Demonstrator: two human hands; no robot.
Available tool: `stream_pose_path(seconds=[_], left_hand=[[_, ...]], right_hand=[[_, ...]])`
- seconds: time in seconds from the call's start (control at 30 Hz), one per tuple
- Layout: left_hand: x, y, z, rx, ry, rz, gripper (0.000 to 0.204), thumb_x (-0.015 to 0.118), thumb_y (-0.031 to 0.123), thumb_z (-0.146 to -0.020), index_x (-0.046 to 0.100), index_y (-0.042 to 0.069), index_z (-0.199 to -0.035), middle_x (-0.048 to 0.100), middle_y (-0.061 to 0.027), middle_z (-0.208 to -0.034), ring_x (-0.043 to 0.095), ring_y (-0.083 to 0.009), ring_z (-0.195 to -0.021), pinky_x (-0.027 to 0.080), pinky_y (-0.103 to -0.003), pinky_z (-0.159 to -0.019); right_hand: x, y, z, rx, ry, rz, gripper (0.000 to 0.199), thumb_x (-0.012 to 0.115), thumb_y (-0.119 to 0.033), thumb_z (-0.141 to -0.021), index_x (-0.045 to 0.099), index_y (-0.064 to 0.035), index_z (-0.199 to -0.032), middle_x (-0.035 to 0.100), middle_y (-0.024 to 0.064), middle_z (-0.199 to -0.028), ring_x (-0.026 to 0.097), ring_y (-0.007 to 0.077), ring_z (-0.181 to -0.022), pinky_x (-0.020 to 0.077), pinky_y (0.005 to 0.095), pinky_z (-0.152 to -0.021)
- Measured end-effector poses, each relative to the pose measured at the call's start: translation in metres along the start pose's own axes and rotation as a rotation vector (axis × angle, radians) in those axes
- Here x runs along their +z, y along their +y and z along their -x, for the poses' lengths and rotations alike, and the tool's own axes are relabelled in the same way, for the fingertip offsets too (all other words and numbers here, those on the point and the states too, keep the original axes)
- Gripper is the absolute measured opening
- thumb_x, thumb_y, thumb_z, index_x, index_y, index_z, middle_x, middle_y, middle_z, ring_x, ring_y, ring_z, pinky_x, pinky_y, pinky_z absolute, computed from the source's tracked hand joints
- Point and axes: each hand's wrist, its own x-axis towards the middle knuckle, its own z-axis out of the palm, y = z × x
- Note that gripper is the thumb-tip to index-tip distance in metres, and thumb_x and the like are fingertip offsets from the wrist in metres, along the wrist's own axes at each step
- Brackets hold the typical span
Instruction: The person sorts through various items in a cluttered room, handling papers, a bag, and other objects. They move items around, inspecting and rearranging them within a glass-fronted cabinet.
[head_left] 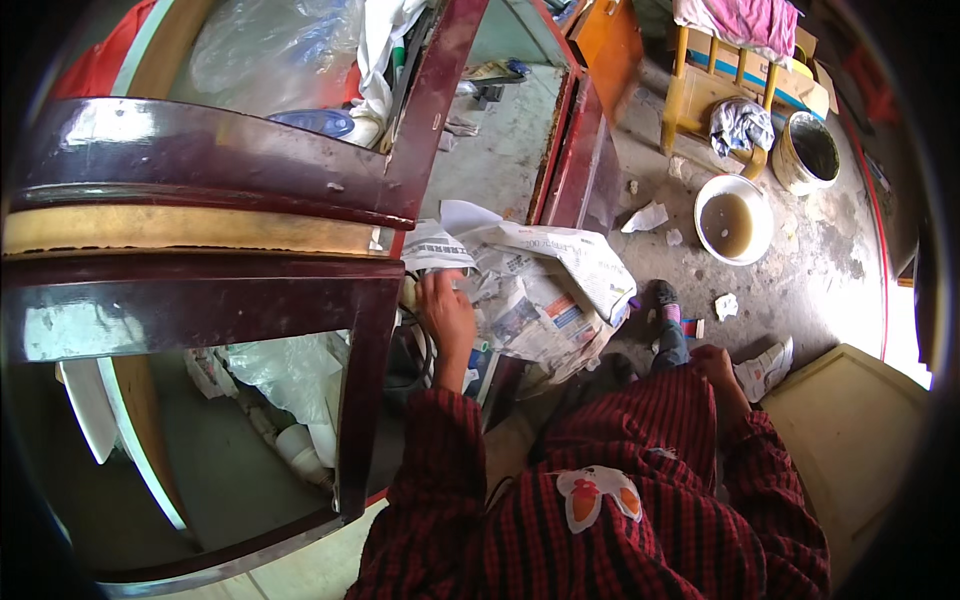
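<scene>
My left hand (pixel 447 318) reaches into the dark red cabinet, its fingers bent at the left edge of a crumpled sheet of newspaper (pixel 535 290). The fingertips press on the paper, and what lies beneath them is hidden. That newspaper drapes over the front of an open compartment and hangs down towards my legs. Beside my thigh, my right hand (pixel 712 362) hangs low with its fingers loosely curled against my red-and-black striped garment (pixel 640 420). Nothing shows in it. A dark cable (pixel 425 350) loops down next to my left wrist.
Plastic bags (pixel 285 60) fill the cabinet's upper part, with more bags (pixel 290 370) behind the lower frame. On the floor at right are a white basin (pixel 735 220) of murky water, a bucket (pixel 805 152), paper scraps (pixel 645 217) and a wooden chair (pixel 700 105). A pale board (pixel 850 430) stands near my right elbow.
</scene>
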Motion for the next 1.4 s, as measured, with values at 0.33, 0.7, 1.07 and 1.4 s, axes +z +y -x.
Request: stream_pose_path(seconds=[0.33, 0.7, 1.07, 1.4], left_hand=[[0.019, 0.005, -0.052, 0.117, 0.027, -0.250, 0.048, 0.073, 0.020, -0.062, 0.053, 0.002, -0.102, 0.049, -0.0197, -0.110, 0.046, -0.0381, -0.106, 0.040, -0.044, -0.088], [0.007, -0.034, 0.007, 0.041, -0.060, -0.079, 0.026, 0.065, 0.000, -0.068, 0.052, 0.005, -0.090, 0.053, -0.0157, -0.102, 0.054, -0.0352, -0.090, 0.044, -0.040, -0.075], [-0.038, 0.029, 0.049, -0.633, 0.243, 1.598, 0.016, 0.055, -0.003, -0.081, 0.052, 0.004, -0.095, 0.058, -0.0067, -0.083, 0.056, -0.0158, -0.070, 0.048, -0.028, -0.063], [-0.014, 0.115, 0.084, -0.297, -0.016, 1.170, 0.018, 0.058, -0.002, -0.079, 0.054, 0.003, -0.096, 0.057, -0.0026, -0.086, 0.051, -0.0073, -0.073, 0.044, -0.022, -0.065]], right_hand=[[-0.012, -0.014, 0.008, 0.029, 0.015, 0.041, 0.023, 0.053, 0.001, -0.071, 0.061, 0.0016, -0.092, 0.063, 0.0076, -0.070, 0.058, 0.0135, -0.051, 0.0442, 0.0237, -0.041], [-0.011, -0.022, 0.003, 0.007, 0.004, 0.021, 0.025, 0.047, 0.005, -0.070, 0.060, 0.0028, -0.091, 0.062, 0.0083, -0.070, 0.058, 0.0127, -0.050, 0.0412, 0.0241, -0.039], [0.060, -0.121, 0.020, -0.266, -0.340, -0.054, 0.021, 0.050, -0.011, -0.082, 0.061, -0.0009, -0.097, 0.058, 0.0008, -0.070, 0.050, 0.0078, -0.056, 0.0387, 0.0208, -0.050], [0.163, -0.261, 0.076, -0.323, -0.593, -0.285, 0.027, 0.068, -0.022, -0.079, 0.063, -0.0006, -0.095, 0.060, -0.0021, -0.082, 0.052, 0.0065, -0.076, 0.0403, 0.0220, -0.070]])
